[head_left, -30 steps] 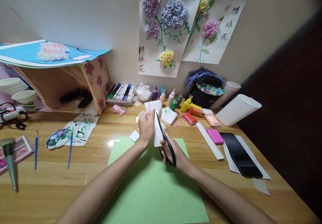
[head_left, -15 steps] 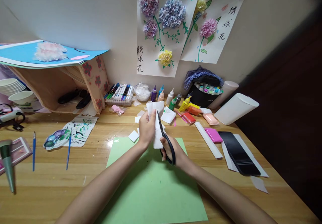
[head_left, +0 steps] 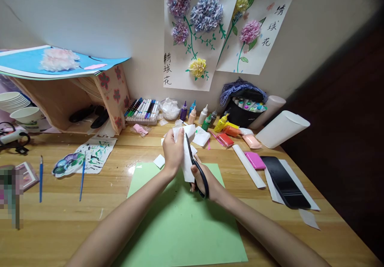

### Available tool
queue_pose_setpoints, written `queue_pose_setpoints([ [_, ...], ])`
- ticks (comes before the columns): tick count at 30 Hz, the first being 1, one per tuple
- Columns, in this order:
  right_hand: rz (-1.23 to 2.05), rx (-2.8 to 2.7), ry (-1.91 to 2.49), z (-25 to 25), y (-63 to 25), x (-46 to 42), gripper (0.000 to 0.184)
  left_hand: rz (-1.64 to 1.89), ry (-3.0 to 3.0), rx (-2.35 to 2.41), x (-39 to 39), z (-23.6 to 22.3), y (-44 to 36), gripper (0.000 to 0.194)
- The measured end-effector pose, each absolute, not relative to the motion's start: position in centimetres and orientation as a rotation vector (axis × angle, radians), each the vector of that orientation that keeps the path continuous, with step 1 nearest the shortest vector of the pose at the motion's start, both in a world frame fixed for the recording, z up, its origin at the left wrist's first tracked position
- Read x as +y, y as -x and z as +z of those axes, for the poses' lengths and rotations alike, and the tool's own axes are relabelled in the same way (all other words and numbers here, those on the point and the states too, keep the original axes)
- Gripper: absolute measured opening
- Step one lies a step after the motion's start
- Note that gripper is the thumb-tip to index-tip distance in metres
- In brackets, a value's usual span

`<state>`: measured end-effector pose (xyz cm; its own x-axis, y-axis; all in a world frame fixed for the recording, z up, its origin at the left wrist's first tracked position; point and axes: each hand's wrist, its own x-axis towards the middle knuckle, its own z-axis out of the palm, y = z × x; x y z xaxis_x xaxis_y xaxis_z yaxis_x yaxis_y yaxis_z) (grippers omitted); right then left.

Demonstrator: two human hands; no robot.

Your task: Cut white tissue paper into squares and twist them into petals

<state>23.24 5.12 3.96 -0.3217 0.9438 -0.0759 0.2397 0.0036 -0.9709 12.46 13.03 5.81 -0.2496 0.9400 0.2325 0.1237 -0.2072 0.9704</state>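
Observation:
My left hand (head_left: 173,152) is closed around a folded piece of white tissue paper (head_left: 187,167), holding it upright above the table. My right hand (head_left: 210,183) grips black-handled scissors (head_left: 196,168), fingers through the loops, with the blades pointing up and away into the paper beside my left thumb. Both hands hover over the far edge of a light green paper sheet (head_left: 183,227) lying on the wooden table (head_left: 60,215). Small white paper scraps (head_left: 159,161) lie near the sheet's far corner.
Markers (head_left: 143,110), paint bottles (head_left: 204,116), a marker bag (head_left: 244,113) and clay packs (head_left: 240,137) line the wall. A black phone (head_left: 285,187) lies at right on white strips. Paint palette (head_left: 67,164), brushes (head_left: 81,177), and bowls (head_left: 21,109) sit at left.
The view shifted slightly. My left hand regripped the tissue a little higher and the scissors moved slightly along the paper; otherwise the hands stay in place.

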Motion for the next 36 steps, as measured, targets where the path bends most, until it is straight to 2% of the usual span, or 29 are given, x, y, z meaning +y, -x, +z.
queue_pose_setpoints([
  [7, 1.312, -1.608, 1.315, 3.6, -23.2, 5.0, 0.052, 1.533, -1.319, 1.387, 12.8, 5.9, -12.5, 0.029],
  [14, 1.321, -1.602, 1.281, 3.9, -23.2, 5.1, 0.06, 1.506, -1.321, 1.371, 12.4, 5.6, -12.8, 0.032],
  [21, 1.29, -1.588, 1.302, 3.9, -23.4, 5.2, 0.051, 1.489, -1.339, 1.361, 12.2, 5.7, -12.8, 0.033],
  [28, 1.248, -1.673, 1.311, 4.7, -23.7, 5.4, 0.065, 1.493, -1.403, 1.352, 12.0, 5.8, -12.9, 0.033],
  [36, 1.292, -1.601, 1.305, 4.3, -24.0, 5.7, 0.056, 1.495, -1.485, 1.377, 11.8, 6.0, -12.8, 0.035],
])
